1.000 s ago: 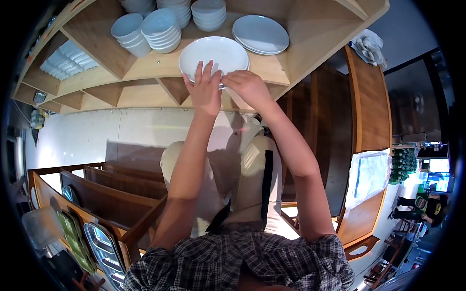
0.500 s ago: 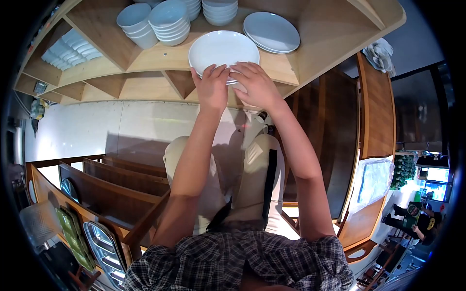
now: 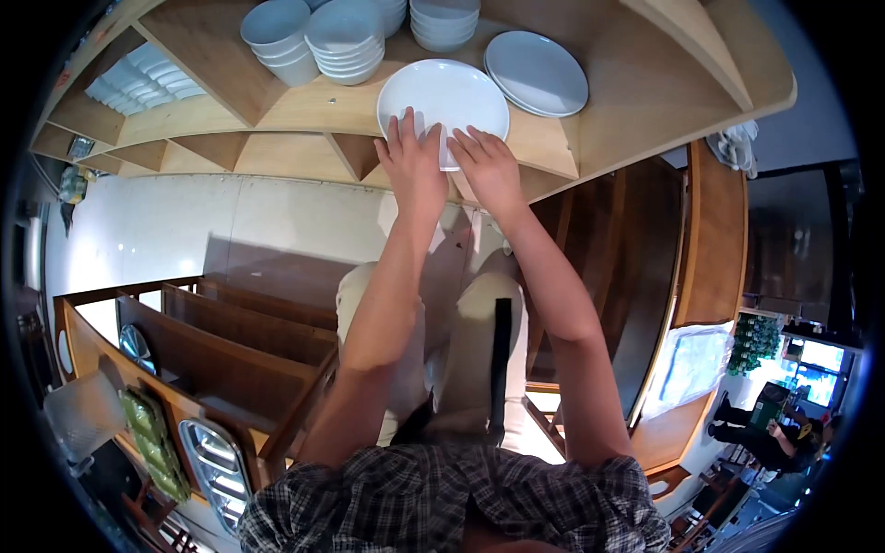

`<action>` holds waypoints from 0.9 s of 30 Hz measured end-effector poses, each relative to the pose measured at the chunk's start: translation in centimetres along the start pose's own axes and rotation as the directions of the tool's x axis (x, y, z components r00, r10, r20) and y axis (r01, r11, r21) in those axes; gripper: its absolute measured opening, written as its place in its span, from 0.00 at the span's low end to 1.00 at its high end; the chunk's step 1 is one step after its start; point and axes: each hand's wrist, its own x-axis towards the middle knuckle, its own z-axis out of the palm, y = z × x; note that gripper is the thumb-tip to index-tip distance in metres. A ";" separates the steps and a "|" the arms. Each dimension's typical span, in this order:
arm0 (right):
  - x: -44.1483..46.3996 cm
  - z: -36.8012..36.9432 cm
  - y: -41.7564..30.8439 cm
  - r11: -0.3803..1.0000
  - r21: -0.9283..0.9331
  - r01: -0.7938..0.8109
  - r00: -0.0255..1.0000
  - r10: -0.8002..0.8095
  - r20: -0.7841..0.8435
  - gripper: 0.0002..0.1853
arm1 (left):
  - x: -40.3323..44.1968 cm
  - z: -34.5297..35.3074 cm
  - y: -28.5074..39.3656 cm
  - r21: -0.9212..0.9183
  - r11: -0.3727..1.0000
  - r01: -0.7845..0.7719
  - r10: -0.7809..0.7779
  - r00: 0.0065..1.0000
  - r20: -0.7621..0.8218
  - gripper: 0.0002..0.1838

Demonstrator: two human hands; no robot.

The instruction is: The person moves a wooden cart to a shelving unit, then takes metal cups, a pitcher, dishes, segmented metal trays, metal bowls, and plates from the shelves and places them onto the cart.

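Observation:
A round white plate (image 3: 444, 85) lies near the front edge of a pale wooden shelf (image 3: 300, 118). My left hand (image 3: 415, 168) rests on its near left rim, fingers stretched out and apart. On the near right rim is my right hand (image 3: 489, 173), its fingers likewise extended and lying flat. Both hands touch the plate without wrapping around it. Beneath my hands, the plate's near side is partly hidden, so I cannot tell how many plates are stacked there. Just to the right sit more white oval plates (image 3: 536, 72), stacked.
Stacked white bowls (image 3: 343, 41) stand at the left back of the shelf. Dark wooden shelving (image 3: 590, 267) is at my right, and a wooden rack (image 3: 221, 355) at my left. Metal trays (image 3: 214, 461) hang lower left. Another person (image 3: 770, 433) is far right.
My fingers have straightened and spread from a curled hold over the plate's near rim. The hands have moved slightly apart. The whole view has shifted a little; the plate stays on the shelf.

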 end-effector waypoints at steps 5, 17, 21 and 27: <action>0.3 -1.3 -1.3 0.996 0.058 -0.062 0.995 0.067 -0.080 0.19 | -0.2 -2.8 0.5 -0.187 0.982 0.007 -0.022 0.997 -0.079 0.24; 4.0 -19.6 -7.5 0.963 0.189 -0.194 0.970 0.160 0.181 0.16 | -0.5 -19.6 8.0 -0.075 0.973 0.217 -0.211 0.974 0.080 0.15; 4.2 -30.8 -9.6 0.936 0.283 -0.208 0.931 0.101 0.351 0.20 | -2.1 -29.6 13.2 0.073 0.991 0.113 -0.125 0.975 0.186 0.12; 4.3 -46.4 -12.8 0.938 0.327 -0.115 0.899 -0.042 0.436 0.23 | -5.7 -43.7 20.3 0.006 0.994 -0.109 0.099 0.921 0.376 0.11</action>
